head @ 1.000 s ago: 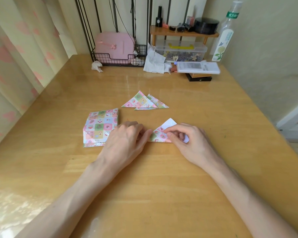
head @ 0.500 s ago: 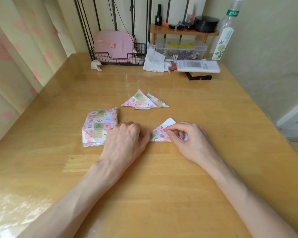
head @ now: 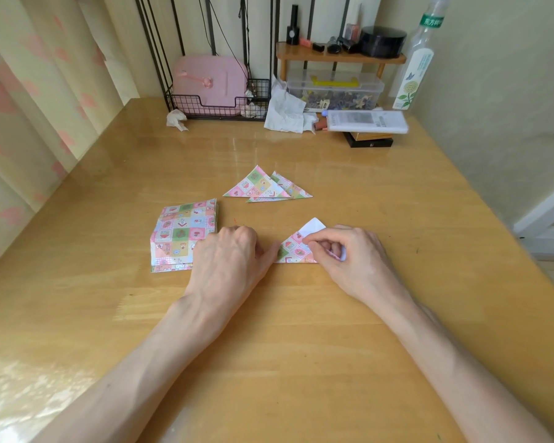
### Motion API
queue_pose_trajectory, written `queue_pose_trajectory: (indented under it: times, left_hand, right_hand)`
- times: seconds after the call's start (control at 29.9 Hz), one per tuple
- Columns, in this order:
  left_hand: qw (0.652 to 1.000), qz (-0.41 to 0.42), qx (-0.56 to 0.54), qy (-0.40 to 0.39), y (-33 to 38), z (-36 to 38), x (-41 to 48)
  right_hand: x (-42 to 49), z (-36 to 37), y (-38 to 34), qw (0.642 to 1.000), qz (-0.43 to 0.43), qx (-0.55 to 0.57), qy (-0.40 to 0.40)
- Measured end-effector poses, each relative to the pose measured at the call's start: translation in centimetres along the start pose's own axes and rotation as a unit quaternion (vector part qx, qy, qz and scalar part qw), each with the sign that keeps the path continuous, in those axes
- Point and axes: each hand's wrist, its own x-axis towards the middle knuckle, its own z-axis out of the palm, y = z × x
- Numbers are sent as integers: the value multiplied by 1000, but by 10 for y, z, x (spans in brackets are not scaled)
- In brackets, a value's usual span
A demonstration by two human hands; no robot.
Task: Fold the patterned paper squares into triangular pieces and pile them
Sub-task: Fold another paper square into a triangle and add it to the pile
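A half-folded patterned paper lies on the wooden table, its white underside showing at the top corner. My right hand pinches the paper's right part with curled fingers. My left hand sits at the paper's left tip, its thumb touching that corner and its fingers curled under. Left of it lies a stack of unfolded patterned squares, partly covered by my left hand. Behind, two folded triangles overlap in a small pile.
Along the table's back edge stand a wire basket with a pink case, crumpled tissues, a clear storage box under a small wooden shelf, a white box on a black one, and a tall bottle. A curtain hangs on the left.
My left hand has slid slightly left along the fold so more of the patterned paper shows. My right hand keeps its pinch in nearly the same place.
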Motion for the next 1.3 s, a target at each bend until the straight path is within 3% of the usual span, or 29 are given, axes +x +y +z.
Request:
queue_pose_trajectory:
  times: [0.3,0.5,1.3]
  left_hand:
    - [1000,-3,9,-5,0,-1,0]
    - [997,-26,-31,-64,-5,-9,0]
    - [993,-50,-16,-103,-3,-14,2]
  right_hand:
    - [1,1,0,1000,-1,-8,5]
    - [1,1,0,1000,-3,-16,5]
    - [-2,2,-1,998,-30,-50,-7]
